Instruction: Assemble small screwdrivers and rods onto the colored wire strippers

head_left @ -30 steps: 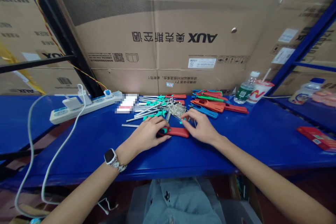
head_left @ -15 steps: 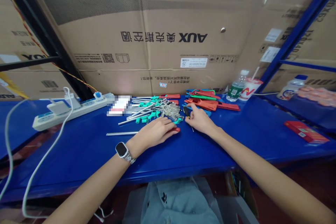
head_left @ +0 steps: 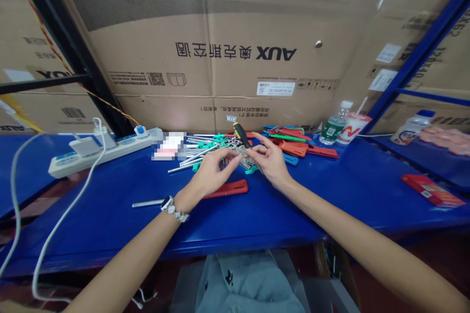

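My right hand (head_left: 271, 160) is closed, with a black and yellow screwdriver (head_left: 241, 134) in its fingers, the handle tilted up and to the left. Close beside it, my left hand (head_left: 215, 168) is pinched at the pile of small clear parts (head_left: 246, 162); what its fingertips hold is too small to make out. Under my left wrist lies a red lighter handle (head_left: 235, 188) with a silver tube (head_left: 147, 203) pointing left. Behind my hands are several silver rods (head_left: 196, 157) and green plastic pieces (head_left: 203, 145).
Red handle pieces (head_left: 293, 147) and a blue piece (head_left: 291, 159) lie right of the pile. Farther right stand a water bottle (head_left: 332, 129) and a paper cup (head_left: 353, 129), with a red box (head_left: 431, 190) nearer. A power strip (head_left: 117, 149) with cables occupies the left.
My left hand has let go of the red lighter handle, which now lies nearer the front edge. My right hand has moved left with the screwdriver, bringing both hands together by the clear parts.
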### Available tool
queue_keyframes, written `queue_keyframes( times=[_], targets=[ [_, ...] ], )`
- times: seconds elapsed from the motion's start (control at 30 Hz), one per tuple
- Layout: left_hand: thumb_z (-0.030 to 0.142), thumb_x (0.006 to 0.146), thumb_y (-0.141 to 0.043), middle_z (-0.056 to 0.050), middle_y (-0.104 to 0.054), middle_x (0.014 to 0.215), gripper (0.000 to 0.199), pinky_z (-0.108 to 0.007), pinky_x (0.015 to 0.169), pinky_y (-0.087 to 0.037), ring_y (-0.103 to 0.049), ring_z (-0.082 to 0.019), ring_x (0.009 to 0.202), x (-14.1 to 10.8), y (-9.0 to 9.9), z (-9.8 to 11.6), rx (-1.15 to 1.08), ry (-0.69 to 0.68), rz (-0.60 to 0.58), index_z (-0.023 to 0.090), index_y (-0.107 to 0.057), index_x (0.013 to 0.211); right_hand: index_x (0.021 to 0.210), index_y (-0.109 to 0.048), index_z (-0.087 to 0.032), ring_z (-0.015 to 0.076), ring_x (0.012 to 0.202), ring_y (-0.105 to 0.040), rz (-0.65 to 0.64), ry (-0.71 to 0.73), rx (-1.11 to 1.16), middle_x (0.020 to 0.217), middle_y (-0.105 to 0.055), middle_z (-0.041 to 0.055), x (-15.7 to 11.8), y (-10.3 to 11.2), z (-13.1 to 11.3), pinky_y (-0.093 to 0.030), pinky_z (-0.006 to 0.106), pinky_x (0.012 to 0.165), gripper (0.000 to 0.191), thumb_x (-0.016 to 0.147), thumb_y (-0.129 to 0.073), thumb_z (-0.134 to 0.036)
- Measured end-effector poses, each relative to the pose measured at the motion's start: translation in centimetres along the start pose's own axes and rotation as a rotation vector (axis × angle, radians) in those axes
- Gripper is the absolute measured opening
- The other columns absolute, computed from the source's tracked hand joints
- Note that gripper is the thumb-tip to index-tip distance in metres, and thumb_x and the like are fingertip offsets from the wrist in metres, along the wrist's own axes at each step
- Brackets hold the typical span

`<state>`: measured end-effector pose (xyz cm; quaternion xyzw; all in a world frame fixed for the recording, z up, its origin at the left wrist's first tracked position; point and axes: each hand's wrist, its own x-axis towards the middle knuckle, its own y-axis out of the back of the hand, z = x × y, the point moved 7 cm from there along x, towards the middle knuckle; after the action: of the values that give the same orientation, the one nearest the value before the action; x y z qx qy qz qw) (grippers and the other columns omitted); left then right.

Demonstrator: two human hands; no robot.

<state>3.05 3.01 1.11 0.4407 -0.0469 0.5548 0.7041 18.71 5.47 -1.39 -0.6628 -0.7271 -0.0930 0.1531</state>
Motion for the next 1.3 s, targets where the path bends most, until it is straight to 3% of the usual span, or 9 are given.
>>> queue_keyframes(
  times=[0.07, 0.13, 0.27, 0.4, 0.5, 0.63, 0.7, 0.93, 1.3],
  targets=[
    [0.053, 0.1, -0.049, -0.004, -0.069, 0.084, 0.039, -0.03, 0.064, -0.049, -0.062, -0.017, 0.07, 1.2, 0.5, -1.1, -0.214, 0.155, 0.104, 0.018, -0.067, 0.1, 0.125, -0.056, -0.022, 0.0118, 0.049, -0.058, -0.057, -0.02, 0.026, 0.072, -0.065, -0.0048, 0.7, -1.8, 0.0, -0.045, 0.026, 0.046, 0.067, 0.068, -0.084, -0.045],
    [0.055, 0.095, -0.056, -0.003, -0.066, 0.078, 0.039, -0.028, 0.06, -0.047, -0.06, -0.015, 0.066, 2.5, 0.8, -1.5, -0.314, 0.202, 0.179, 0.017, -0.065, 0.092, 0.116, -0.057, -0.022, 0.0113, 0.044, -0.056, -0.099, -0.034, 0.025, 0.069, -0.063, -0.0059, 1.2, -3.1, -0.2, -0.041, 0.024, 0.039, 0.061, 0.067, -0.084, -0.047],
    [0.053, 0.085, -0.071, -0.002, -0.065, 0.076, 0.037, -0.027, 0.06, -0.046, -0.059, -0.014, 0.066, 3.6, 0.5, -1.5, -0.38, 0.178, 0.18, 0.018, -0.061, 0.085, 0.1, -0.053, -0.024, 0.0144, 0.047, -0.061, -0.172, -0.044, -0.003, 0.063, -0.062, -0.0061, 1.4, -3.6, -0.8, -0.043, 0.023, 0.038, 0.049, 0.069, -0.082, -0.049],
    [0.054, 0.091, -0.063, 0.0, -0.061, 0.069, 0.036, -0.028, 0.061, -0.044, -0.056, -0.014, 0.062, 2.4, 0.7, -1.1, -0.327, 0.143, 0.18, 0.019, -0.058, 0.081, 0.098, -0.054, -0.025, 0.014, 0.044, -0.06, -0.246, -0.042, -0.079, 0.066, -0.066, -0.0032, 0.7, -2.9, -1.0, -0.048, 0.027, 0.041, 0.042, 0.078, -0.075, -0.055],
    [0.053, 0.095, -0.057, 0.001, -0.057, 0.066, 0.039, -0.028, 0.062, -0.043, -0.052, -0.014, 0.061, 1.2, 0.7, -0.3, -0.151, 0.078, 0.049, 0.02, -0.054, 0.073, 0.09, -0.055, -0.025, 0.0141, 0.039, -0.056, -0.161, 0.003, -0.154, 0.061, -0.064, -0.0027, 0.6, -1.5, -1.4, -0.046, 0.029, 0.039, 0.041, 0.081, -0.07, -0.061],
    [0.054, 0.075, -0.081, -0.003, -0.068, 0.087, 0.04, -0.032, 0.073, -0.049, -0.061, -0.019, 0.079, -0.5, -1.9, 0.2, 0.034, -0.018, -0.386, 0.02, -0.065, 0.09, 0.086, -0.052, -0.026, 0.0144, 0.04, -0.055, -0.056, 0.074, -0.209, 0.061, -0.064, -0.0024, 0.4, -0.1, -2.4, -0.045, 0.03, 0.04, 0.041, 0.081, -0.071, -0.062],
    [0.052, 0.071, -0.084, -0.004, -0.068, 0.092, 0.044, -0.033, 0.075, -0.049, -0.062, -0.021, 0.083, -0.9, -2.8, -0.1, 0.1, -0.02, -0.472, 0.02, -0.067, 0.095, 0.088, -0.051, -0.026, 0.0151, 0.041, -0.055, -0.059, 0.088, -0.207, 0.062, -0.064, -0.0028, 0.1, -0.1, -2.7, -0.046, 0.03, 0.041, 0.04, 0.081, -0.072, -0.06],
    [0.038, 0.083, -0.073, -0.004, -0.071, 0.086, 0.021, -0.032, 0.07, -0.049, -0.066, -0.02, 0.076, -1.0, -3.1, -0.7, 0.085, 0.016, -0.49, 0.019, -0.068, 0.088, 0.097, -0.056, -0.027, 0.0172, 0.051, -0.063, -0.211, 0.074, -0.282, 0.072, -0.069, -0.0015, -1.1, -2.1, -1.7, -0.054, 0.033, 0.052, 0.038, 0.08, -0.076, -0.055],
    [0.036, 0.083, -0.073, -0.003, -0.067, 0.087, 0.021, -0.03, 0.072, -0.05, -0.062, -0.019, 0.079, -1.3, -3.1, -1.7, 0.029, 0.027, -0.421, 0.018, -0.063, 0.087, 0.097, -0.055, -0.027, 0.0179, 0.054, -0.064, -0.193, 0.088, -0.205, 0.074, -0.069, -0.0008, -1.0, -2.2, -1.2, -0.056, 0.036, 0.056, 0.035, 0.082, -0.074, -0.053]
  ],
)
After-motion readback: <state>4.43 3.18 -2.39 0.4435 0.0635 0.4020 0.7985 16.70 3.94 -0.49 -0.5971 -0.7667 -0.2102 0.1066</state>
